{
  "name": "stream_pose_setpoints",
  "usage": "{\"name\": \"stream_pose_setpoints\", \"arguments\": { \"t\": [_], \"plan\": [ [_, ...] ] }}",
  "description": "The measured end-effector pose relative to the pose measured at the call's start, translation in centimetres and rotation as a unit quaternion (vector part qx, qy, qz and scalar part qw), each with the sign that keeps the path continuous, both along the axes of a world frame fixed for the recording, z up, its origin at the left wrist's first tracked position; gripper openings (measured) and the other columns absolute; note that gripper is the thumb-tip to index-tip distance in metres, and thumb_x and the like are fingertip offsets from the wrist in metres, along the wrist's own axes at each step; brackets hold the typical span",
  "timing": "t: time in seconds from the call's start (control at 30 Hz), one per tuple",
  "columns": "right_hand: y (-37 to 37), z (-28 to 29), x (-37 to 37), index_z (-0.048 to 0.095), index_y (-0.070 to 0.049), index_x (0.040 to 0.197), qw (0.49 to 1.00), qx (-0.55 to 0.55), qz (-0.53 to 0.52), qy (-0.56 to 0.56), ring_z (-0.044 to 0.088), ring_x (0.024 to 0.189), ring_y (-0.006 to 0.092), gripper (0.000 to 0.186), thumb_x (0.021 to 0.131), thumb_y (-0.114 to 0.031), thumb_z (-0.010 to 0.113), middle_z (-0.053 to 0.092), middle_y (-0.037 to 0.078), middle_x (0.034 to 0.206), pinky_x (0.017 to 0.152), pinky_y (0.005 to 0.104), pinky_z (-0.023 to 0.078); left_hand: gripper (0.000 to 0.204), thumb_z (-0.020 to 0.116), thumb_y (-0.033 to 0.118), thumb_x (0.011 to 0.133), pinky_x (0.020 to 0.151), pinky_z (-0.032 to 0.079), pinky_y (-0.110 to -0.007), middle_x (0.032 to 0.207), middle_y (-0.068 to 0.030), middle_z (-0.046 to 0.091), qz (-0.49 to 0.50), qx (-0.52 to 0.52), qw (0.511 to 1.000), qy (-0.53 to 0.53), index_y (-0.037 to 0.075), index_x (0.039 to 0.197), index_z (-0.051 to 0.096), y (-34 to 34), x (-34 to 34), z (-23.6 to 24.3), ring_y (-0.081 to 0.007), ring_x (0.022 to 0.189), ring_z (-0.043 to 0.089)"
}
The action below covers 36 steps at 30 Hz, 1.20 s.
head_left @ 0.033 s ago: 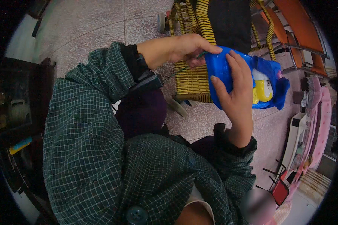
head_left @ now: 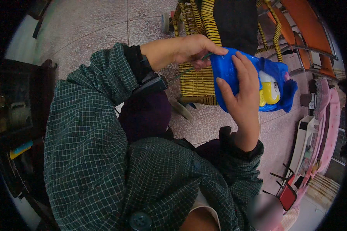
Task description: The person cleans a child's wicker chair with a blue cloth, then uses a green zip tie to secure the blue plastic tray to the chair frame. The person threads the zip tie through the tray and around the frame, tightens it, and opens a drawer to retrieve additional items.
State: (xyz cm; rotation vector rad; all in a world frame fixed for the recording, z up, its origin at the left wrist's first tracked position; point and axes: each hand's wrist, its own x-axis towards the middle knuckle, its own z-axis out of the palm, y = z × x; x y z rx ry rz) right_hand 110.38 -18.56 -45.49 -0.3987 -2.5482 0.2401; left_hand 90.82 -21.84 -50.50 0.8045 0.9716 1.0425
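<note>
The right hand (head_left: pixel 241 90) wraps the soft blue plastic bag (head_left: pixel 254 82), steadying it upright, while the left hand (head_left: pixel 192 50) pinches its top edge above the yellow woven wicker chair (head_left: pixel 198 82).

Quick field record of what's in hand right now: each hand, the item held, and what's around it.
Left hand: fingertips pinch the top edge of the blue bag.
Right hand: palm and spread fingers wrap the near side of the bag, grip closed on it.
Bag contents: a yellow and white toy shows at the open side.
Behind: a yellow woven chair and an orange chair.
Floor: speckled tiles.
Sleeves: dark green checked jacket.
</note>
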Motion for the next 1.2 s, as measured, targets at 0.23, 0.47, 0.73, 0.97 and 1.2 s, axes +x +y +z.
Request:
{"name": "stream_pose_setpoints", "arguments": {
  "t": [0.23, 0.47, 0.73, 0.97, 1.2],
  "plan": [
    [0.2, -0.1, 0.1, 0.047, 0.001, 0.115, 1.000, 0.005, -0.003, -0.004, 0.043, 0.111, 0.0359, 0.053, 0.070, -0.021, 0.065, 0.045, 0.019, 0.122, 0.094, 0.0422, 0.033, 0.031, 0.061, 0.039, 0.078, 0.041, 0.027, -0.024, 0.056, 0.0001, 0.048, 0.002, -0.032, 0.999, 0.030, 0.010, 0.069, 0.055, -0.2, 0.0, 1.1, -0.0073, 0.042, 0.035],
    [0.2, 0.1, 0.2, 0.047, 0.000, 0.115, 1.000, 0.006, -0.007, -0.005, 0.043, 0.112, 0.0356, 0.053, 0.070, -0.022, 0.065, 0.045, 0.019, 0.122, 0.094, 0.0425, 0.033, 0.037, 0.060, 0.044, 0.077, 0.041, 0.030, -0.025, 0.054, -0.0005, 0.045, -0.033, -0.046, 0.997, 0.056, 0.009, 0.066, 0.054, 0.1, -0.2, 2.0, -0.0095, 0.041, 0.035],
    [0.4, 0.1, 0.4, 0.046, 0.000, 0.116, 1.000, 0.005, -0.008, -0.008, 0.042, 0.112, 0.0357, 0.054, 0.071, -0.023, 0.065, 0.045, 0.019, 0.123, 0.094, 0.0425, 0.032, 0.037, 0.060, 0.043, 0.078, 0.041, 0.031, -0.026, 0.055, -0.0005, 0.045, -0.071, -0.071, 0.991, 0.090, 0.009, 0.065, 0.054, 0.8, -0.5, 2.8, -0.0095, 0.042, 0.036],
    [0.4, 0.2, 0.6, 0.046, 0.000, 0.116, 1.000, 0.003, -0.012, -0.011, 0.042, 0.112, 0.0360, 0.053, 0.071, -0.022, 0.064, 0.044, 0.019, 0.123, 0.095, 0.0430, 0.032, 0.034, 0.058, 0.042, 0.080, 0.044, 0.034, -0.024, 0.057, 0.0003, 0.047, -0.057, -0.039, 0.997, 0.037, 0.010, 0.072, 0.055, 0.1, -0.3, 1.8, -0.0086, 0.044, 0.039],
    [0.6, 0.2, 0.7, 0.046, 0.001, 0.115, 1.000, 0.008, -0.010, -0.012, 0.042, 0.112, 0.0363, 0.053, 0.070, -0.021, 0.064, 0.045, 0.019, 0.122, 0.095, 0.0430, 0.032, 0.036, 0.056, 0.043, 0.081, 0.045, 0.033, -0.023, 0.057, 0.0012, 0.050, -0.027, -0.030, 0.999, 0.026, 0.007, 0.077, 0.057, -0.8, -0.3, 1.5, -0.0066, 0.046, 0.041]
  ]
}}
